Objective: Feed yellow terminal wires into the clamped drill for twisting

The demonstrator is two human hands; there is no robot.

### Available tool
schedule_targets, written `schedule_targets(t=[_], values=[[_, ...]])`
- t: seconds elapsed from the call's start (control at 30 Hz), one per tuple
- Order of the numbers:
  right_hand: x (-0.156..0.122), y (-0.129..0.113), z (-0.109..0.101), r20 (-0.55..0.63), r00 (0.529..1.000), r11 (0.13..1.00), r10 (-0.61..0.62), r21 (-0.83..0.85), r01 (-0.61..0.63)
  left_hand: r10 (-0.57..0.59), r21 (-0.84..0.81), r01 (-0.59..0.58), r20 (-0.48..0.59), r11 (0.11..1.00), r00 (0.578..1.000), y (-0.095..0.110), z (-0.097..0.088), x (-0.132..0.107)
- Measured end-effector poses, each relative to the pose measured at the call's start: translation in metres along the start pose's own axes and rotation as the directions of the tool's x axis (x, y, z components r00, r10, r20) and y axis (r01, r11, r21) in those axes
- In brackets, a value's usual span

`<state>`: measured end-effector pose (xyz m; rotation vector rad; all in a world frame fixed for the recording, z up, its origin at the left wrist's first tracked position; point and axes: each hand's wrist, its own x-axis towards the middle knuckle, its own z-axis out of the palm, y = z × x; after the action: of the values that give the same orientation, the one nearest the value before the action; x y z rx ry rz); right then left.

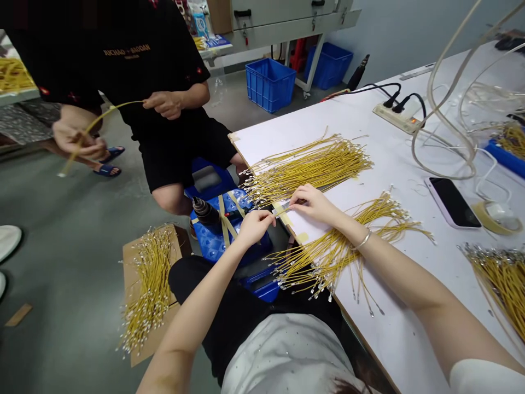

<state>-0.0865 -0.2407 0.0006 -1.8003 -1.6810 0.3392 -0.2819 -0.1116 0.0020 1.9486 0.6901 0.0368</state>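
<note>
cardboard (137,257) bearing yellow wires (150,284) lay on the floor at left. left hand (256,221) fingers pinched a short strip (283,209) at the counter (361,117) edge; right hand (311,203) fingers pinched its other end. advisable: both pinches close, strip taut.

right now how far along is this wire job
Possibly done: a pile of yellow wires lies on the cardboard on the floor. In hand: the left hand and right hand pinch a small strip. Left, likely: the far heap and near heap, loose on the table.
</note>
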Motion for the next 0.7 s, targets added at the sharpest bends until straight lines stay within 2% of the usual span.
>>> schedule_targets(t=[0.2,0.7], values=[[0.0039,-0.0057,0.0020,0.044,0.998,0.999,-0.036,0.024,0.035,0.002,0.000,-0.002,-0.002,1.000,1.000,-0.0017,0.0008,0.0004],[0.0031,-0.0066,0.0076,0.064,0.994,0.995,-0.087,0.046,0.084,0.014,-0.013,-0.014,0.022,1.000,1.000,-0.0038,-0.0001,0.0000]])
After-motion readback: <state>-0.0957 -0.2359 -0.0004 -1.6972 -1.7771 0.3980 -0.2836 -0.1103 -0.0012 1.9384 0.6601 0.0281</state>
